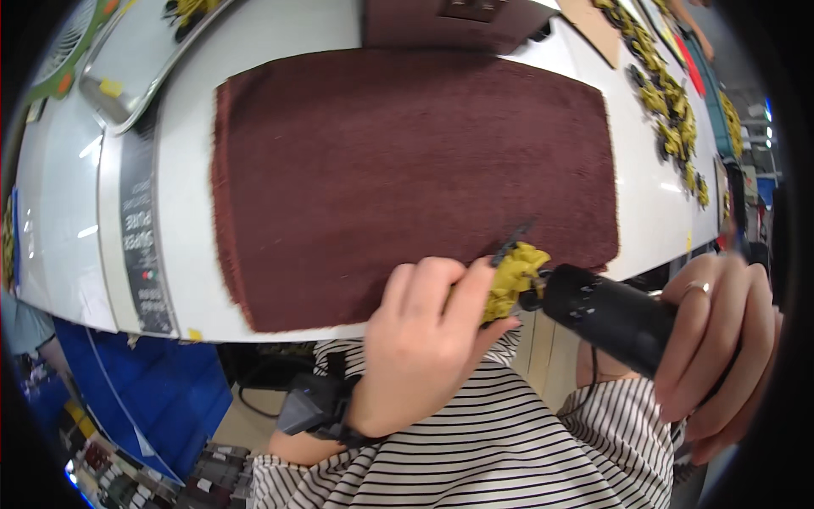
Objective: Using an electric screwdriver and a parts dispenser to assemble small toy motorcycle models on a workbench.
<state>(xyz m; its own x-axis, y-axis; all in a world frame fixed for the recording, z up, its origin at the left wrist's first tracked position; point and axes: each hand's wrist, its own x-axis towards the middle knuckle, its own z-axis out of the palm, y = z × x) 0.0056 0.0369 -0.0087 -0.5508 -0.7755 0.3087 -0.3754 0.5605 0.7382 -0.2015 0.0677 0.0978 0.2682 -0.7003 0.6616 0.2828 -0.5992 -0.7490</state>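
My left hand (428, 339) is closed around a small yellow-and-black plastic toy piece (513, 280) with a dark, thin part sticking up from it. The piece is held over the near edge of the dark red cloth mat (407, 170). In my right hand (721, 339) is a black cylindrical electric screwdriver (606, 310), my fingers wrapped round its thick body. It points left, its narrow end right at the yellow piece; whether the tip sits in a screw is too small to tell.
Beyond the mat stands a dark box-shaped device (458, 25). Several yellow-and-black pieces (674, 127) lie in a row along the table's right side. A metal tray (127, 93) and a green-framed fan (64, 51) are at the far left, above a printed strip (140, 220).
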